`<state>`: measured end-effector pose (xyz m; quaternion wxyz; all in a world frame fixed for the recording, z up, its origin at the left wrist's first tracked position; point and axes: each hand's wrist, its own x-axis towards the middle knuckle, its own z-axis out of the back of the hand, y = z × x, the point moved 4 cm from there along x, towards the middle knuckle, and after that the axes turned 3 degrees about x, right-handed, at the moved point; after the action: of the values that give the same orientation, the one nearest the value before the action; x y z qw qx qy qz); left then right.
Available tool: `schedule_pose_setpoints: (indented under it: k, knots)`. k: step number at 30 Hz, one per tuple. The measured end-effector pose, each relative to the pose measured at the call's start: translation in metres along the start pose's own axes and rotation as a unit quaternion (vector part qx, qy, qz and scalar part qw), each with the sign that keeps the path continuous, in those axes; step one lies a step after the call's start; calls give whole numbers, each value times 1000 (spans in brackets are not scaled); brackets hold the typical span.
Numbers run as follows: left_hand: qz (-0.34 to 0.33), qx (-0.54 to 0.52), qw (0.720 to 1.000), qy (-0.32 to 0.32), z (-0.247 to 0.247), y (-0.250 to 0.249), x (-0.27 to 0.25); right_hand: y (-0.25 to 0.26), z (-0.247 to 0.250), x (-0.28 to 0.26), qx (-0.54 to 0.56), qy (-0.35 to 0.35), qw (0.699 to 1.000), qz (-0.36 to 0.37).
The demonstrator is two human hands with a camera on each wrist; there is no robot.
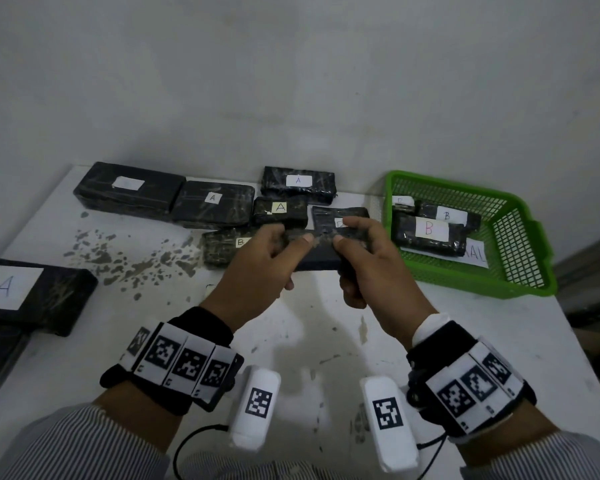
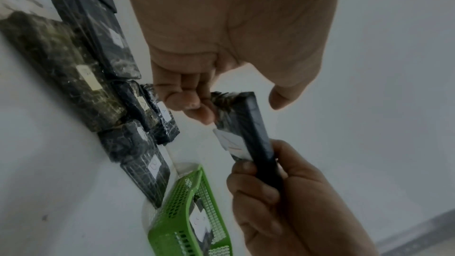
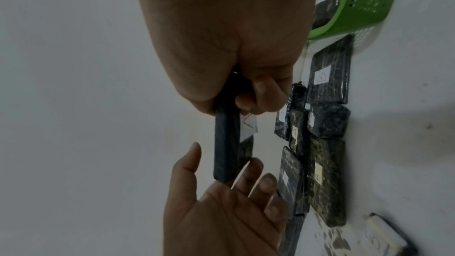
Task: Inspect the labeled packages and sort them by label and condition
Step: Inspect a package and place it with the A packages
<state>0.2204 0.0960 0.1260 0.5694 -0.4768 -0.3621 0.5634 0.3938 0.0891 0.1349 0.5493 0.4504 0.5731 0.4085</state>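
Observation:
I hold a flat black package (image 1: 317, 259) edge-up above the table, between both hands. My right hand (image 1: 359, 265) grips its right end, fingers and thumb curled round it (image 3: 226, 143). My left hand (image 1: 278, 258) cups the left end: its fingers touch the labelled face, and the thumb stands a little off in both wrist views. The white label (image 2: 234, 144) on the far face carries a letter that looks like A, partly hidden. A green basket (image 1: 465, 275) at the right holds packages marked B (image 1: 428, 230).
Black packages marked A (image 1: 212, 199) (image 1: 298, 181) (image 1: 279, 211) lie along the wall. One marked B (image 1: 222, 247) sits behind my left hand. A large A package (image 1: 32, 292) tops a stack at the left edge. The white table (image 1: 312, 341) has chipped patches (image 1: 125, 254).

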Motion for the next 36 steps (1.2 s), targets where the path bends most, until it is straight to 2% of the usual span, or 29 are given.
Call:
schedule_pose_setpoints:
  k: [3,8,12,20,22,25,27,29,31,33,36]
  knots:
    - [-23,70,997,16,0,4,0,1,1,1,38,5,999,-9]
    - [-32,-32,999,11,3,3,4,7,0,-1,21,33,999,2]
    - [-35,-23,999,27,3,3,3,7,0,-4,15,27,999,13]
    - [5,-33,999,14,5,3,1,9,0,-8,-11,36,999,23]
    - [34,-46,998,15,5,5,1,10,-1,-9,-38,54,997,27]
    - [116,-116,986,25,4,11,3,10,-2,-11,-142,78,986,47]
    - [155,-116,981,36,3,14,2,10,-4,-10,-164,76,981,68]
    - [154,-62,986,33,2,13,0,9,-2,-8,-189,56,977,81]
    - [118,-24,993,18,3,7,-2,7,-1,-6,-234,39,967,95]
    - [96,-5,995,34,1,0,-1,6,0,-3,-267,36,957,110]
    - [103,-5,993,51,0,-4,3,11,-2,-3,-281,51,950,125]
